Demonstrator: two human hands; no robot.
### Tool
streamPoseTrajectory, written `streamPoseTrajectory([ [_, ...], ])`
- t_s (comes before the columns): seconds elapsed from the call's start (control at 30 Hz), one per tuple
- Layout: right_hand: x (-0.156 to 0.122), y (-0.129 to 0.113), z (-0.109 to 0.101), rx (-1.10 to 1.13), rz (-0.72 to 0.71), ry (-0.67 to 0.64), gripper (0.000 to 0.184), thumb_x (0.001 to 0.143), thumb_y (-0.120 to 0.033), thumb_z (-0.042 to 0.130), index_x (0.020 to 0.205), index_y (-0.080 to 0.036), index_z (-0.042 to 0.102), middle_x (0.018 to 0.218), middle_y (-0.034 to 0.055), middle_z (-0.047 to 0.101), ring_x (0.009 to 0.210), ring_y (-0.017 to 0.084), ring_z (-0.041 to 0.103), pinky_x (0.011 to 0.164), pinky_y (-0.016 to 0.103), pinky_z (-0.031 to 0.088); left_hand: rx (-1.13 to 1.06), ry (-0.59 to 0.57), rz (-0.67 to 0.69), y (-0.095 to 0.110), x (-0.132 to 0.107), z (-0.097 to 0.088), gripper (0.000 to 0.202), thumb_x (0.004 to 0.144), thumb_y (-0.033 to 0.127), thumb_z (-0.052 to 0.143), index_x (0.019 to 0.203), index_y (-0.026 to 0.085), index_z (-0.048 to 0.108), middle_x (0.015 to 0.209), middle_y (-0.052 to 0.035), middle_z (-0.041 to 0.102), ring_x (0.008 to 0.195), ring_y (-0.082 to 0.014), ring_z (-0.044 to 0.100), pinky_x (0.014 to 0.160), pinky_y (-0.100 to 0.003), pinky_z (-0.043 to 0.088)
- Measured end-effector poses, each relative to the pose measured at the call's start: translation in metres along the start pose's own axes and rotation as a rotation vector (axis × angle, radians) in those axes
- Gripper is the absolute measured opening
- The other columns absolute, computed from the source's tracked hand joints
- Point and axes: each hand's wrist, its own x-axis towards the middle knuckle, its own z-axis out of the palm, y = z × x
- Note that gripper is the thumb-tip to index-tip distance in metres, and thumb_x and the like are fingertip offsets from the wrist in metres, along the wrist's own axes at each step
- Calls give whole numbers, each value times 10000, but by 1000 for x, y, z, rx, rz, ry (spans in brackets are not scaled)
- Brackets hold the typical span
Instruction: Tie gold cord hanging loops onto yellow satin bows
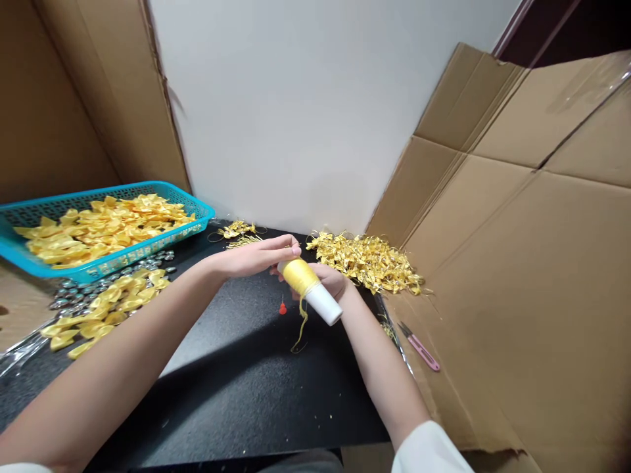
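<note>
My right hand (331,281) is closed around a white spool of yellow thread (309,289), which tilts toward me over the black table (246,387). A loose yellow thread end (300,328) dangles from the spool. My left hand (256,256) lies across the spool's far end, fingers extended and together, fingertips touching the top of the spool. Whether it pinches thread I cannot make out. A small red bead (282,308) lies on the table just below the hands.
A teal basket (148,253) of yellow ribbon bows stands at left, with loose bows (108,309) and silver pieces (73,292) in front. A heap of gold ornaments (369,263) lies at right, pink thread snips (419,347) near it. Cardboard walls (517,263) surround the table.
</note>
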Motion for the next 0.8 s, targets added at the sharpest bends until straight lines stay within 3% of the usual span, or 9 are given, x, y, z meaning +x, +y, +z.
streamPoseTrajectory([
  [0.13,-2,-15,-20,-42,-38,13,440,929,-437,472,562,-225,354,533,-53,308,500,102,315,560,270,404,40,-34,-52,-8,4,-1,345,788,555,587,818,211,580,706,3,535,621,-157,486,548,-244,372],
  [0.23,-10,-38,-25,-100,-124,113,475,927,-459,477,553,-225,299,543,-65,249,503,93,241,533,241,311,123,-59,-112,-24,14,-2,394,785,584,576,739,195,622,630,-8,556,577,-162,486,521,-252,346],
  [0.37,-26,-68,5,-250,-246,216,432,875,-419,572,560,-201,372,565,-62,285,539,88,238,536,241,227,86,192,-144,-45,29,-3,446,790,607,553,693,178,623,557,-18,572,502,-151,453,479,-256,302],
  [0.43,-31,-69,32,-446,-317,167,399,902,-363,514,566,-192,382,570,-55,331,553,86,283,552,248,231,33,308,-141,-50,35,-4,447,832,596,480,716,178,587,556,-13,557,471,-138,420,462,-253,291],
  [0.53,-23,-40,69,-547,-241,-13,385,892,-296,503,551,-183,364,543,-60,335,556,81,298,563,259,229,-39,388,-117,-46,37,-5,418,892,545,356,745,188,514,547,1,514,438,-123,379,453,-247,293],
  [0.6,-8,-9,81,-408,-130,-1,381,847,-249,552,533,-181,346,529,-62,318,573,82,299,569,260,224,-72,404,-94,-39,35,-4,382,909,512,327,759,197,482,527,14,479,429,-119,363,453,-244,289],
  [0.7,15,30,74,-316,-42,122,384,878,-254,479,545,-211,293,502,-66,254,522,85,246,518,256,216,-85,380,-44,-22,24,1,353,904,507,375,760,201,478,522,24,446,455,-125,383,471,-245,302],
  [0.8,28,41,49,-213,-6,223,351,904,-339,448,593,-229,324,494,-81,244,468,85,235,466,239,247,-59,275,-9,-5,10,8,338,871,529,458,805,202,510,592,18,484,517,-136,440,498,-246,339],
])
